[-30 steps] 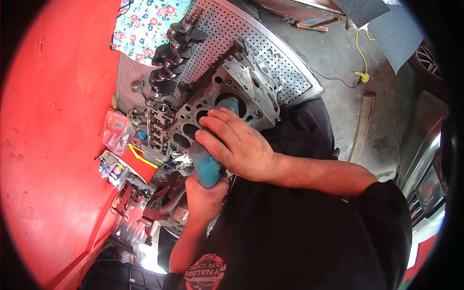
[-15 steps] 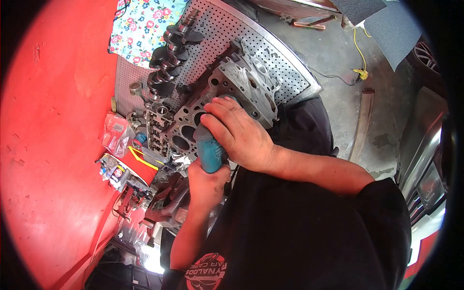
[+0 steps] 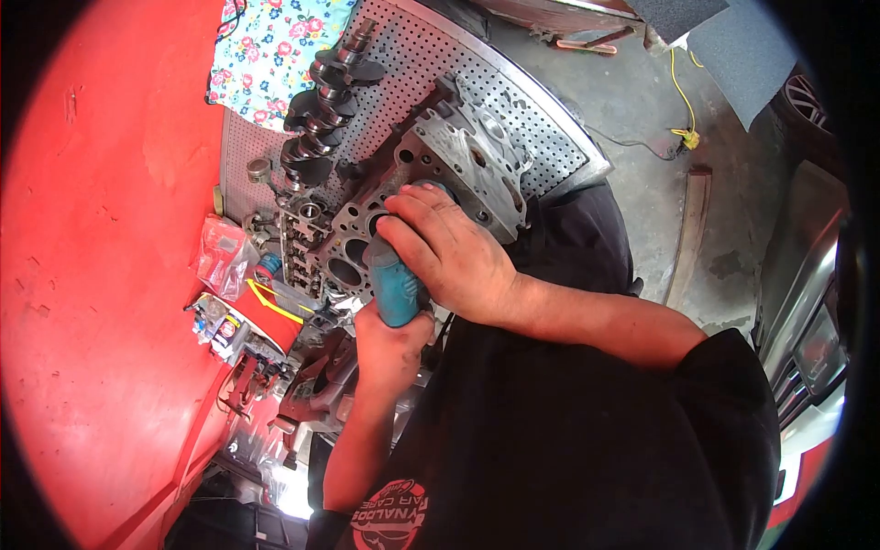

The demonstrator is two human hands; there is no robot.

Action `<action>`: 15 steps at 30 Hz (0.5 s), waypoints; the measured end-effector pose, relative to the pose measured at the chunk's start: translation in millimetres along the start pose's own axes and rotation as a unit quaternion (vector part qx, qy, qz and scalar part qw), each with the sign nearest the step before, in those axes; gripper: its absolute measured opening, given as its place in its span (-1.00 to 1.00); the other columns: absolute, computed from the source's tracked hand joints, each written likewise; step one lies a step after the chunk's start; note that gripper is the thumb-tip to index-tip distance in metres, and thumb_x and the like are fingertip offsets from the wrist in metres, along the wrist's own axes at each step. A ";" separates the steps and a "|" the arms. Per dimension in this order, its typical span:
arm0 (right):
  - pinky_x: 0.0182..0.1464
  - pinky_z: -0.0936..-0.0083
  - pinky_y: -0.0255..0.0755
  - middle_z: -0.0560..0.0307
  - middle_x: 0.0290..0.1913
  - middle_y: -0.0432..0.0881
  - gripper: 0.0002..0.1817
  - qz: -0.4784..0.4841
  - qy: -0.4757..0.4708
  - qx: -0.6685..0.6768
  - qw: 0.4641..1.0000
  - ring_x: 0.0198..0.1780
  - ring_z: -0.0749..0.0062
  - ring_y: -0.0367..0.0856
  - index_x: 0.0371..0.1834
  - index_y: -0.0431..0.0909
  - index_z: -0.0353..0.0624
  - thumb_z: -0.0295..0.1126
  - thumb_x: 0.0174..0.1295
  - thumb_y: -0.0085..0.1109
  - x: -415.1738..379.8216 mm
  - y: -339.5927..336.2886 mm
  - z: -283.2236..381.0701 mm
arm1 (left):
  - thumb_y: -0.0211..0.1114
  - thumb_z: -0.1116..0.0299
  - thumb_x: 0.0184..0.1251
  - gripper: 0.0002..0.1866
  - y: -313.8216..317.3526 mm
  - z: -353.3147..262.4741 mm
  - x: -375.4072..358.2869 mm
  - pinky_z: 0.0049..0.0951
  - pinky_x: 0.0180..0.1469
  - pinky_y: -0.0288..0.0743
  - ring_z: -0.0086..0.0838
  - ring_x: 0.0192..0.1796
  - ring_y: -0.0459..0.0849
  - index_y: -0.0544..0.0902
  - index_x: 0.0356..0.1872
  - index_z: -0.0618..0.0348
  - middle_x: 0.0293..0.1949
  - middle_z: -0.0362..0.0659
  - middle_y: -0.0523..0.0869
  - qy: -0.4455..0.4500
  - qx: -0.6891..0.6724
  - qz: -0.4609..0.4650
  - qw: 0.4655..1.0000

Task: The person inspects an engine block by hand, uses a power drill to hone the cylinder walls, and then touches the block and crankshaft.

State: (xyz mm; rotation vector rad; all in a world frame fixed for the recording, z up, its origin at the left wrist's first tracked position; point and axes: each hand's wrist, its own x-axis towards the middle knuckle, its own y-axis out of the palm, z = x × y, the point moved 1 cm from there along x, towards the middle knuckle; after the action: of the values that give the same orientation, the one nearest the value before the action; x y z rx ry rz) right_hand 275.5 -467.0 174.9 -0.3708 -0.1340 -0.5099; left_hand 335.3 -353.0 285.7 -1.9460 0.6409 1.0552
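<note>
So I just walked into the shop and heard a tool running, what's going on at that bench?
A person in a black shirt is working a teal power tool on an engine block that sits on a perforated metal table. The right hand presses over the tool's front end at the block's deck, by the cylinder bores; the left hand grips the tool's rear. A crankshaft lies beside the block, near a floral cloth.

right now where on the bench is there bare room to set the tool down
Bare perforated top right of the engine block, and a strip between crankshaft and block. Crowded left of the block by small parts, where both hands grip the tool.
</note>
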 end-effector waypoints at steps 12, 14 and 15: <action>0.40 -0.11 0.53 -0.17 0.27 0.56 -0.40 -0.001 -0.030 0.018 0.999 0.30 -0.18 0.61 0.32 0.49 -0.22 -0.44 0.13 0.28 3.2 -5.5 17.1 | 0.34 0.56 0.19 -0.94 -11.7 4.4 -21.9 -0.47 -0.34 0.50 -0.60 -0.43 0.64 0.69 -0.32 0.31 -0.47 -0.25 0.71 0.012 -0.001 -0.011 1.000; 0.37 -0.10 0.55 -0.16 0.26 0.58 -0.42 0.001 -0.045 0.010 0.999 0.29 -0.16 0.61 0.30 0.51 -0.21 -0.43 0.14 0.28 6.8 -9.6 23.1 | 0.36 0.55 0.22 -0.94 -13.3 -3.2 -32.3 -0.47 -0.34 0.50 -0.61 -0.42 0.64 0.69 -0.32 0.31 -0.45 -0.26 0.71 0.003 0.003 -0.033 0.999; 0.36 -0.09 0.56 -0.15 0.26 0.58 -0.43 0.002 -0.052 0.006 0.999 0.28 -0.15 0.62 0.29 0.52 -0.20 -0.42 0.14 0.27 7.9 -11.1 26.2 | 0.37 0.54 0.23 -0.94 -14.2 -7.2 -38.0 -0.46 -0.34 0.50 -0.62 -0.41 0.64 0.69 -0.31 0.31 -0.44 -0.26 0.72 -0.002 0.005 -0.044 0.999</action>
State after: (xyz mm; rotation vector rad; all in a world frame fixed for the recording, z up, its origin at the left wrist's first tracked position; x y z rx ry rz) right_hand 275.9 -469.6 204.3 -0.3855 -0.2372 -0.4859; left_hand 329.1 -349.4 326.3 -1.9461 0.5513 0.9989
